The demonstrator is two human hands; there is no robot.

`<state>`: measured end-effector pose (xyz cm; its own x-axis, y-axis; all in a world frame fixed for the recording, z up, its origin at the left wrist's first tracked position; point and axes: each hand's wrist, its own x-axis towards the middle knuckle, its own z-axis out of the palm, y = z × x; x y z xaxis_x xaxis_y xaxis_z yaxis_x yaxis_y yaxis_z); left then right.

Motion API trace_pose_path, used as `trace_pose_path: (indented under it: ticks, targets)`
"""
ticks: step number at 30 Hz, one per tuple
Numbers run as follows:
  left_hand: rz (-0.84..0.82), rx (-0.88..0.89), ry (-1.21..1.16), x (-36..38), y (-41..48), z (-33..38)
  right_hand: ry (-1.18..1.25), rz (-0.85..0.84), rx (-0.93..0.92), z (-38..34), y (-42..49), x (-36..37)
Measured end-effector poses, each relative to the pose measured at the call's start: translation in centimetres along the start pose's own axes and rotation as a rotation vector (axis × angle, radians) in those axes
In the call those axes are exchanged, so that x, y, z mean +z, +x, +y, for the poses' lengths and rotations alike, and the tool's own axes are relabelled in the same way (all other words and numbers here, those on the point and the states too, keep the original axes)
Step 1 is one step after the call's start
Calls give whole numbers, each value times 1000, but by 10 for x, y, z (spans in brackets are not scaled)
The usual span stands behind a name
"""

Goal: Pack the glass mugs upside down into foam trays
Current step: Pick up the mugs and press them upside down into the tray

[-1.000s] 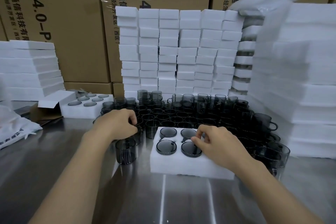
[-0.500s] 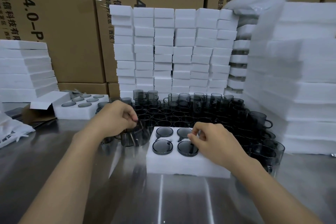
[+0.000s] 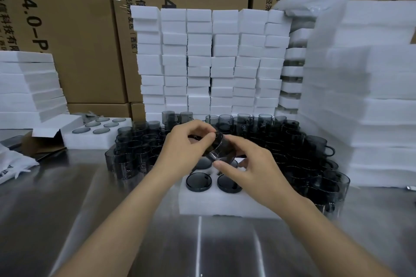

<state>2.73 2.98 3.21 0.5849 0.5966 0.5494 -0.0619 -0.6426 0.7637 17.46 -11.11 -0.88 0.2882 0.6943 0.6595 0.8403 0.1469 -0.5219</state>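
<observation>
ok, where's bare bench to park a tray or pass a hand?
Free: the steel table between the foam tray and the near edge; the strip left of it, bordered by the white bag and the loose mugs. Crowded: those mugs pack behind and right of the tray up to the foam stacks; left hand and right hand hold a mug over it.

Each mug [image 3: 221, 150]: glossy, see-through smoky glass. Foam tray [image 3: 225, 207]: white, matt, fine-grained. Table [image 3: 202, 243] at six o'clock: shiny brushed metal. Boxes [image 3: 78, 29] at eleven o'clock: matt brown cardboard.
</observation>
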Motion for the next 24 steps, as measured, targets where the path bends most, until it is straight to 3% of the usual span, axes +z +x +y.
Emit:
trace_pose_path:
  ticks: [4,7,15,24]
  targets:
    - [-200,-143,-379,4,-4,6,95,237,32,-2,2,-3]
    - [-309,-61,-414,17,-11,8,153,318,57,-4,4,-5]
    - [-258,31,-444,7,-9,14,302,202,34,-20,1,-8]
    - [-190,-203,-567,8,-8,19,239,238,82,-24,1,-15]
